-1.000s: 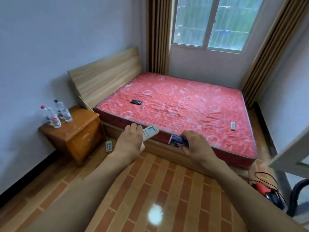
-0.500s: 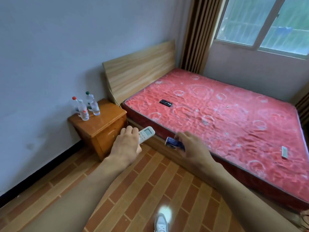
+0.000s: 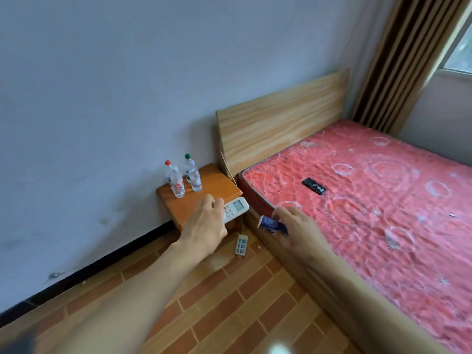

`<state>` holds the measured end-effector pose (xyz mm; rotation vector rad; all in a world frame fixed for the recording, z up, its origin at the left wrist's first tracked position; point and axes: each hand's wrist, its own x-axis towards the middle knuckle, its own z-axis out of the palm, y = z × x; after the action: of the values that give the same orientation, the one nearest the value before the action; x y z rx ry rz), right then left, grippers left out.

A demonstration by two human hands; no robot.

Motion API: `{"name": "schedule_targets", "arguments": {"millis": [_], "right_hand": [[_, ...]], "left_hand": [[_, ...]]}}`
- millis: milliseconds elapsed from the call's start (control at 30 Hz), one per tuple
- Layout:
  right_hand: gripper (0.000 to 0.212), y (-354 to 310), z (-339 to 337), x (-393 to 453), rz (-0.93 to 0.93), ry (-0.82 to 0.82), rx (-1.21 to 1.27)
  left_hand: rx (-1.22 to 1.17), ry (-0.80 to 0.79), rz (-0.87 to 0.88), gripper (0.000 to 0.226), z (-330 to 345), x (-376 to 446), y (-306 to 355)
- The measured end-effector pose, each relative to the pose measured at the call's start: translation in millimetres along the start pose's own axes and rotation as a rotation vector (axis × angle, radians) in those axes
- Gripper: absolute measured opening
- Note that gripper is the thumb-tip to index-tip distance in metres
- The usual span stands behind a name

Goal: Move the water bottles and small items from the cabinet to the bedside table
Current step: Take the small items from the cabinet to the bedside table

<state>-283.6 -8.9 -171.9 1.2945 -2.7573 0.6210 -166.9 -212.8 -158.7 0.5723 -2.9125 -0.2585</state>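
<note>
My left hand grips a white remote control with a small screen, held just over the front of the wooden bedside table. My right hand holds a small blue packet beside the bed's edge. Two clear water bottles stand upright at the back of the table: one with a red cap, one with a green cap.
A bed with a red patterned mattress and a wooden headboard fills the right side; a black remote lies on it. A white power strip lies on the brick-pattern floor by the table. Grey wall at left.
The view has swung left and closer to the bedside table. Both hands, still holding the remote and the blue packet, have come nearer to it; my left hand now overlaps its front.
</note>
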Motion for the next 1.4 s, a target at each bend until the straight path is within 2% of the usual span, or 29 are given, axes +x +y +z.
{"name": "schedule_targets", "arguments": {"millis": [233,633,967,1167,1400], "right_hand": [[0.027,1.9,36.0,109.9,-0.029,-0.097,0.029],[0.025,-10.1,85.8,285.4,-0.01,-0.2,0.029],[0.023,67.2,141.5,410.1,-0.02,-0.256,0.095],[0.021,121.9,189.3,499.9,-0.065,-0.319,0.188],[0.025,135.1,245.5,574.8,-0.136,-0.458,0.143]], "left_hand": [[-0.065,-0.027,-0.121,0.041,37.3,74.3,-65.4],[-0.153,-0.068,-0.166,0.042,74.4,219.8,-169.4],[-0.141,-0.104,-0.247,0.043,126.9,326.6,-202.8],[-0.107,-0.169,-0.365,0.049,165.6,392.1,-204.9],[-0.138,-0.234,-0.5,0.047,211.3,424.0,-228.2]]}}
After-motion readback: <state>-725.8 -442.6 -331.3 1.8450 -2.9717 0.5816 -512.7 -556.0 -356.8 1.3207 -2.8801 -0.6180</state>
